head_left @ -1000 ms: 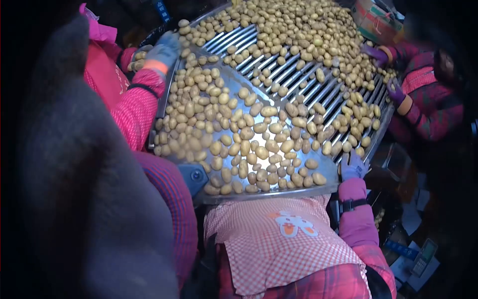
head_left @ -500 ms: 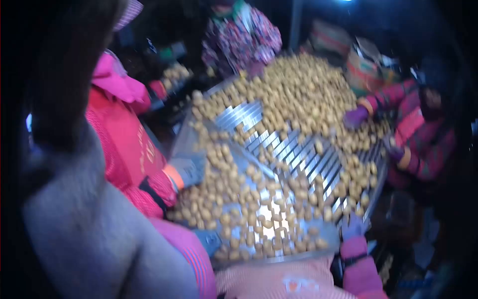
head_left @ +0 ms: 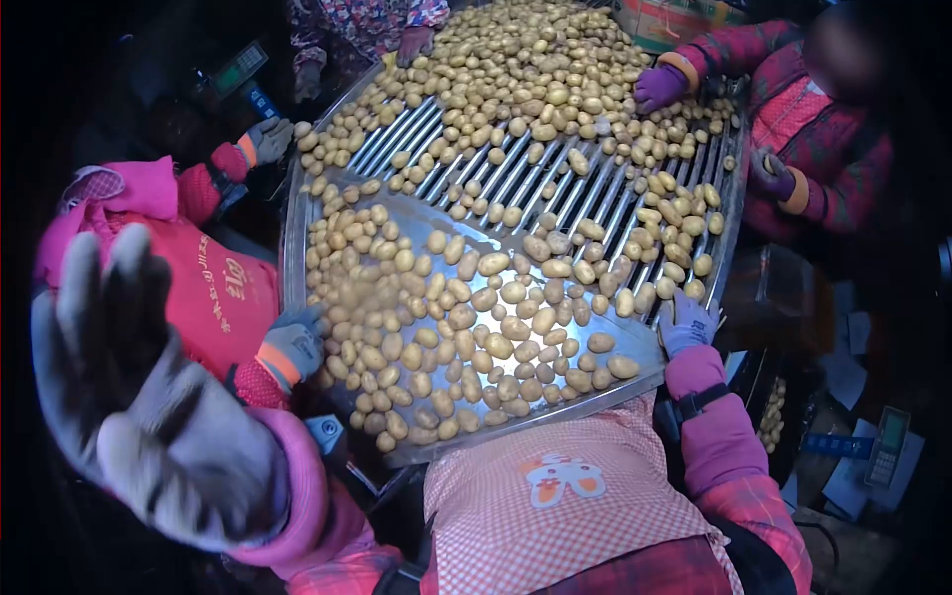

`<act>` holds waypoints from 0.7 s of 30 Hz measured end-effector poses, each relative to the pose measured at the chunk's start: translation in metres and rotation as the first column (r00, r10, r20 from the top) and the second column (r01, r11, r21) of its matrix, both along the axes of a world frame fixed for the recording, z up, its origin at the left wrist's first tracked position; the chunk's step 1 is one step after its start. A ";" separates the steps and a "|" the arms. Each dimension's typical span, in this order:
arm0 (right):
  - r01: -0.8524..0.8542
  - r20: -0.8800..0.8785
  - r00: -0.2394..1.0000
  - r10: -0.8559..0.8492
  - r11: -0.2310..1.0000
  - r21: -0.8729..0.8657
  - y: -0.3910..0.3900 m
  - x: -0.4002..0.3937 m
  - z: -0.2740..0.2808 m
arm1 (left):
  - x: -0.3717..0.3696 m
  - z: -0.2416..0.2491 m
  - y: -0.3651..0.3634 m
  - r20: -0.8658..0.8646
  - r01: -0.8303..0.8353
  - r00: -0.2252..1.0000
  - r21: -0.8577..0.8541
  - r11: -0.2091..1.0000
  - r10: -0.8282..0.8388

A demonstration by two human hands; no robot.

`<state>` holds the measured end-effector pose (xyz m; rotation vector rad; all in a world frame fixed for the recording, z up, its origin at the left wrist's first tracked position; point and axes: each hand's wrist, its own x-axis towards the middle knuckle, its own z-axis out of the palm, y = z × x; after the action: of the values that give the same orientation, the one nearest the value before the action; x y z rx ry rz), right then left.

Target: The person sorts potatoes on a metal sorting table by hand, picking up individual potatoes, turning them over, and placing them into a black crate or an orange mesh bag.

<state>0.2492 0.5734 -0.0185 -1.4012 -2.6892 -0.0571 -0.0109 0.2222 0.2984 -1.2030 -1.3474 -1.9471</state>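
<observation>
My left hand (head_left: 164, 407), in a grey glove, is raised close to the camera on the left, its fingers apart and curved, with nothing in them. It is well away from the potatoes (head_left: 496, 345) on the metal sorting table (head_left: 625, 342). My right hand (head_left: 688, 324), in a pale lavender glove, rests at the table's near right corner. Its fingers stretch forward beside a few potatoes, and I see nothing held. More potatoes lie on the slatted bars (head_left: 496, 174) and in a thick heap (head_left: 540, 69) at the far end.
A co-worker in a red apron (head_left: 223, 288) stands at the left, one gloved hand (head_left: 295, 342) by the potatoes. Another person (head_left: 818, 119) works at the right with purple gloves, and a third (head_left: 372, 25) is at the far end. Scale displays (head_left: 888, 446) stand off the table.
The view has steadied and shifted, bringing my apron into fuller view. My left arm, a large blur in front of the camera before, is lower, and its open hand shows. My right hand stays at the table edge.
</observation>
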 end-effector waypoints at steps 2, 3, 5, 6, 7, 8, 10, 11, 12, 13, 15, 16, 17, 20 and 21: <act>-0.024 -0.024 0.999 0.024 0.999 0.026 0.002 0.006 -0.008 | -0.019 -0.018 -0.014 -0.114 0.064 0.989 -0.259 0.964 -0.097; -0.047 -0.057 0.997 0.050 0.998 0.048 0.003 0.006 -0.011 | -0.012 -0.028 -0.010 -0.009 0.031 0.999 -0.324 0.946 -0.036; -0.040 -0.043 0.998 0.040 0.999 0.011 0.002 0.004 -0.004 | 0.007 -0.055 0.005 0.125 0.003 0.990 -0.457 0.890 0.061; -0.028 -0.009 1.000 0.028 0.999 -0.037 0.004 0.003 -0.001 | 0.008 -0.069 0.008 0.158 0.007 0.984 -0.520 0.854 0.088; -0.061 0.034 0.997 0.062 0.997 -0.040 0.006 0.002 0.004 | 0.007 -0.076 0.006 0.252 0.083 0.966 -0.507 0.858 0.055; -0.068 0.032 0.997 0.069 0.997 -0.026 0.010 0.000 0.007 | 0.008 -0.080 0.005 0.353 0.166 0.936 -0.487 0.857 0.020; -0.075 0.037 0.996 0.078 0.994 -0.083 0.014 0.001 0.016 | 0.011 -0.059 0.006 0.239 0.137 0.970 -0.358 0.924 -0.051; -0.123 -0.015 0.992 0.122 0.990 -0.073 0.019 -0.001 0.015 | 0.010 -0.038 0.007 0.152 0.169 0.979 -0.268 0.948 -0.132; -0.134 0.003 0.991 0.135 0.988 -0.079 0.024 -0.001 0.009 | 0.006 -0.018 0.007 -0.024 0.143 0.988 -0.242 0.960 -0.154; -0.160 -0.039 0.987 0.158 0.986 -0.046 0.029 -0.001 -0.001 | 0.013 0.001 0.010 0.091 -0.024 0.995 -0.057 0.998 0.029; -0.239 -0.110 0.964 0.244 0.969 0.056 0.024 0.003 -0.017 | 0.017 0.002 0.015 -0.094 0.092 0.989 -0.220 0.971 -0.115; -0.267 -0.083 0.960 0.269 0.963 0.032 0.018 0.001 -0.017 | 0.021 -0.002 0.018 -0.097 0.140 0.980 -0.289 0.947 -0.174; -0.253 -0.138 0.958 0.250 0.967 -0.003 0.012 0.001 -0.015 | 0.023 -0.008 0.023 -0.080 0.175 0.974 -0.327 0.929 -0.211; -0.350 -0.282 0.880 0.382 0.923 0.158 0.012 0.012 -0.024 | 0.012 -0.009 0.040 -0.084 0.218 0.964 -0.293 0.931 -0.253; -0.316 -0.283 0.894 0.349 0.936 0.156 0.008 0.013 -0.027 | 0.002 -0.002 0.044 -0.081 0.215 0.967 -0.237 0.947 -0.240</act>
<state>0.2626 0.5817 -0.0451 -0.8221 -2.5748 0.0427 -0.0089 0.2660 0.2969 -1.6143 -1.4587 -1.8839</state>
